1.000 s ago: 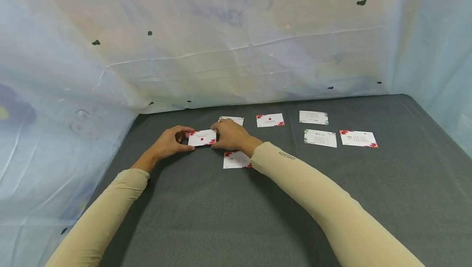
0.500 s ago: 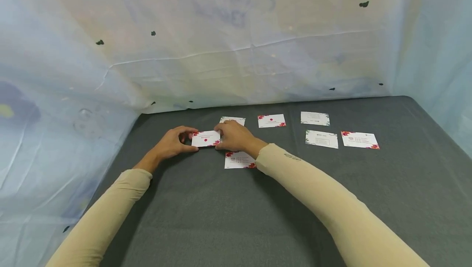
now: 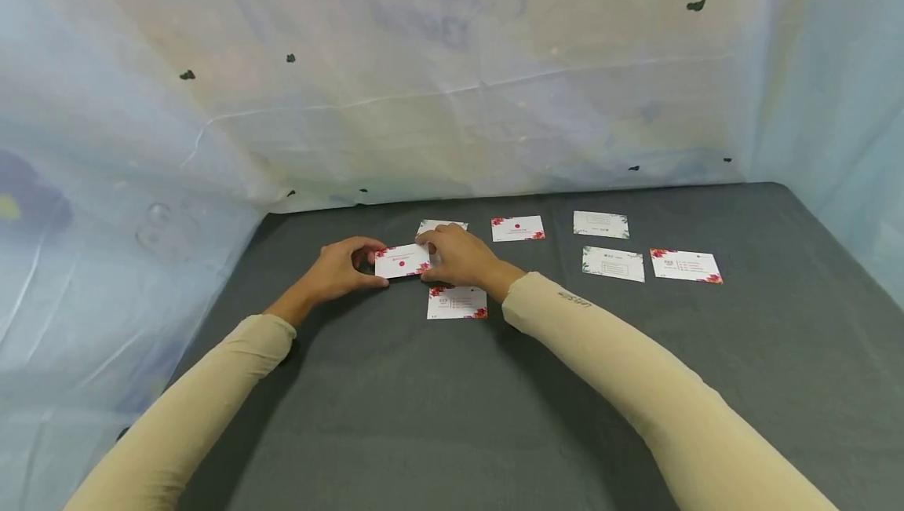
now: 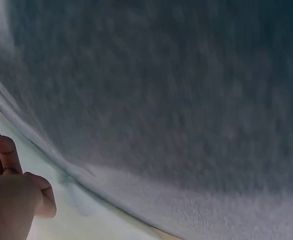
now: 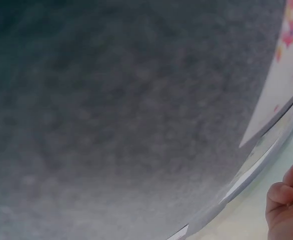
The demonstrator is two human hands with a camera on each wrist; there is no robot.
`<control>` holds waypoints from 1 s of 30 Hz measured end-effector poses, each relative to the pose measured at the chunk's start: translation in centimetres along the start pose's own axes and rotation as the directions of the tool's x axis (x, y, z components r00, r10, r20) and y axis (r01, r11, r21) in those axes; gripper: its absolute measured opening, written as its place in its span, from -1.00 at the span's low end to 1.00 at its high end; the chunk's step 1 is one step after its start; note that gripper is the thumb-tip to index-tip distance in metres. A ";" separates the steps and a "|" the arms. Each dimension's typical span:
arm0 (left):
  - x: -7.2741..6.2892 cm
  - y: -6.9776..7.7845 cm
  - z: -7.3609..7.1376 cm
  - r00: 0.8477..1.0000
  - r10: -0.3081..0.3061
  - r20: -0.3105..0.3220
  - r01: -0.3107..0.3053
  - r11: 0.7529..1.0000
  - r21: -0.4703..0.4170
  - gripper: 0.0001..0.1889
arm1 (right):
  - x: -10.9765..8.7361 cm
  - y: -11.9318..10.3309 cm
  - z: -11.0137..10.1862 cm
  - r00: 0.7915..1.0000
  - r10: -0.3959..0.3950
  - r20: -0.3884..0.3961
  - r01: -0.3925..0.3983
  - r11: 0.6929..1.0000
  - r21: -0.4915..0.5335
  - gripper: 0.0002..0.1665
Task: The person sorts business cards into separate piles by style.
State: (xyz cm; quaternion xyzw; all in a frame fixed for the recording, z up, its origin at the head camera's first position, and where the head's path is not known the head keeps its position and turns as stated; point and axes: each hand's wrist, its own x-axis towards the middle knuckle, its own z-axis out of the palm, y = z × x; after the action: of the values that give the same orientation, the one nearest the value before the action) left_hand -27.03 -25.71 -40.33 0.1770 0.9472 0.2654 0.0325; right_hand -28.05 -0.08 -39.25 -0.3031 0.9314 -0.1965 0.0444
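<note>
Between my two hands is a white business card (image 3: 402, 261) with red floral corners and a red dot, tilted toward me over the table. My left hand (image 3: 335, 269) pinches its left end between thumb and fingers. At its right end, the thumb and fingers of my right hand (image 3: 461, 256) grip it too. Just below the right hand lies a red-flowered card (image 3: 457, 303) printed with text. Behind that hand a grey-leafed card (image 3: 442, 225) is partly covered. In the left wrist view the left hand (image 4: 11, 190) shows only in the lower left corner.
To the right lie another red-dot card (image 3: 518, 228), two grey-leafed cards (image 3: 600, 224) and a red-flowered text card (image 3: 685, 265). Dark grey cloth (image 3: 395, 409) covers the table. A pale printed curtain (image 3: 452, 103) hangs along the back and sides.
Both hands have shifted to the right with the held card, still gripping its two ends. More of the text card below the right hand now shows. The other cards stay where they lay.
</note>
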 end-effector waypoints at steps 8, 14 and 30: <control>-0.2 0.9 0.6 1.000 0.018 -0.017 -0.018 1.000 0.006 -0.42 | -0.9 0.5 -0.1 1.000 0.003 0.011 -0.003 1.000 -0.005 -0.28; -0.3 1.8 1.5 0.999 0.040 -0.013 -0.040 0.999 -0.023 -0.42 | -2.3 1.1 -0.3 1.000 -0.006 0.001 0.006 1.000 0.010 -0.28; 0.0 6.3 3.3 0.995 0.096 -0.007 -0.096 0.995 -0.034 -0.40 | -6.5 3.7 -1.2 0.999 -0.036 -0.041 0.035 0.999 -0.028 -0.29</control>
State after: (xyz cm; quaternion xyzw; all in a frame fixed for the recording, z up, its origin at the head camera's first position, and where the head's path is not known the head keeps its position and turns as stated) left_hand -24.50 -19.08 -39.89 0.2210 0.9330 0.2833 0.0200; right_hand -25.06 6.88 -39.82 -0.3159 0.9293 -0.1908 0.0174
